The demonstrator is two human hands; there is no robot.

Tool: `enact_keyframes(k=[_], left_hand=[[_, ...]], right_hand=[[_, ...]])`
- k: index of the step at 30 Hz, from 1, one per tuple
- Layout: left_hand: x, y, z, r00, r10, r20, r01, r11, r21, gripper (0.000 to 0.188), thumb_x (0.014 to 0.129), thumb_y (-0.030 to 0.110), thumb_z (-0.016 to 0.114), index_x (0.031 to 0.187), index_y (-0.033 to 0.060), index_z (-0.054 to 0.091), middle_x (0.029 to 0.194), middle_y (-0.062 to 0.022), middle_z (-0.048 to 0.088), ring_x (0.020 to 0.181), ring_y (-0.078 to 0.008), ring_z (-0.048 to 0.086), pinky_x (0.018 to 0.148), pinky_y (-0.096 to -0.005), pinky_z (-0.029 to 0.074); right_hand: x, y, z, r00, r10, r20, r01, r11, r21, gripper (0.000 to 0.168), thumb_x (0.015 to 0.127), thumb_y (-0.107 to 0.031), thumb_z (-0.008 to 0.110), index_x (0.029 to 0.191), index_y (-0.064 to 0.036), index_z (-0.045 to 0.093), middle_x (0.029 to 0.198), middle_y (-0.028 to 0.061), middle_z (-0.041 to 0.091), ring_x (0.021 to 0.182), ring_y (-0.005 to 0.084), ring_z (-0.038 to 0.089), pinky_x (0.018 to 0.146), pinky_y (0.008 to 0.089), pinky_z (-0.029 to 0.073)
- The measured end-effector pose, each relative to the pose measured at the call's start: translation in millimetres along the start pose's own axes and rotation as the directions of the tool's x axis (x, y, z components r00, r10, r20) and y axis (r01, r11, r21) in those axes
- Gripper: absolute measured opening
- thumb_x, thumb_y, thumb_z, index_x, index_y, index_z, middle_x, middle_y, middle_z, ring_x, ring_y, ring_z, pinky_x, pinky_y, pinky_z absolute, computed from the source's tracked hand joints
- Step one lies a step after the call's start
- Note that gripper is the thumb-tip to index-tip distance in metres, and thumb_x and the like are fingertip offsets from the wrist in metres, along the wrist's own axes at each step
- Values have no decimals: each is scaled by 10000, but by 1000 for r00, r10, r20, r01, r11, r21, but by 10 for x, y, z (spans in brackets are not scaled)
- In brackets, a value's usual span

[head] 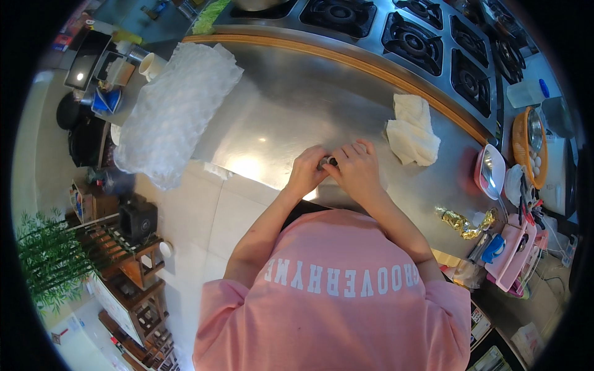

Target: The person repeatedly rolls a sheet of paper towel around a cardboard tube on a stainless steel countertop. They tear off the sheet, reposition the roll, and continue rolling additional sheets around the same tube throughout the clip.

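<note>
Both of my hands meet over the front edge of the stainless steel counter (287, 111), close to my body. My left hand (307, 170) grips a small dark object (327, 161) with a light band on it; its exact kind is too small and covered to tell. From the other side, my right hand (358, 169) holds the same object, thumb and fingertips against it. Fingers hide most of its surface. A folded cream towel (413, 132) lies to the right of my right hand. Over to the left, a large sheet of bubble wrap (181, 111) spreads across the counter.
Gas burners (412, 42) line the back behind a wooden strip (325, 54). At right stand a bowl with a ladle (489, 171), an orange basket with eggs (529, 148), crumpled gold foil (464, 223) and a pink tray (510, 252). A mug (151, 66) stands beyond the wrap.
</note>
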State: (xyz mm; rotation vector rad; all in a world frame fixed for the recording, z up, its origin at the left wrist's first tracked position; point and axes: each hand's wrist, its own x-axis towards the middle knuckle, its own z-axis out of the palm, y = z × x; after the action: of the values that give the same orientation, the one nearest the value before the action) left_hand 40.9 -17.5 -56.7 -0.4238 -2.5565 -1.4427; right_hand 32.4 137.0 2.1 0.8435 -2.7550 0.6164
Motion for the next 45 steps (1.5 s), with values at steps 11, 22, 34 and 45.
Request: enact_keyframes(k=[11, 22, 34, 45], left_hand=[[-75, -102, -2, 999, 50, 17, -49, 998, -28, 339, 666, -38, 684, 996, 26, 633, 882, -152, 652, 801, -329, 626, 928, -404, 489], [-139, -82, -54, 971, -170, 165, 190, 975, -117, 387, 700, -15, 713, 1076, 26, 633, 1024, -173, 645, 781, -298, 631, 654, -350, 516], [-117, 39, -95, 961, -219, 166, 246, 955, -163, 314, 738, -54, 666, 1040, 26, 636, 864, -104, 649, 690, -165, 595, 634, -270, 493], [-121, -30, -64, 988, -85, 128, 99, 990, -105, 345, 711, -44, 682, 1046, 21, 637, 913, -104, 665, 677, -181, 589, 604, -282, 478]], right_hand=[[3, -129, -29, 992, 75, 99, -66, 994, -92, 125, 725, -123, 662, 836, -82, 620, 748, 55, 605, 754, 200, 626, 1045, 470, 315], [-2, -148, -31, 991, 42, 129, -29, 995, -95, 198, 758, -223, 687, 862, -75, 605, 766, 68, 631, 773, 217, 627, 1045, 471, 314], [-5, -98, 3, 994, -26, 106, 38, 993, -109, 205, 754, -243, 694, 841, -79, 608, 738, 65, 642, 740, 224, 632, 1042, 459, 323], [1, -81, -40, 997, 3, 77, -2, 1000, -18, 231, 743, -268, 713, 812, -80, 596, 697, 79, 635, 723, 226, 637, 1046, 473, 314]])
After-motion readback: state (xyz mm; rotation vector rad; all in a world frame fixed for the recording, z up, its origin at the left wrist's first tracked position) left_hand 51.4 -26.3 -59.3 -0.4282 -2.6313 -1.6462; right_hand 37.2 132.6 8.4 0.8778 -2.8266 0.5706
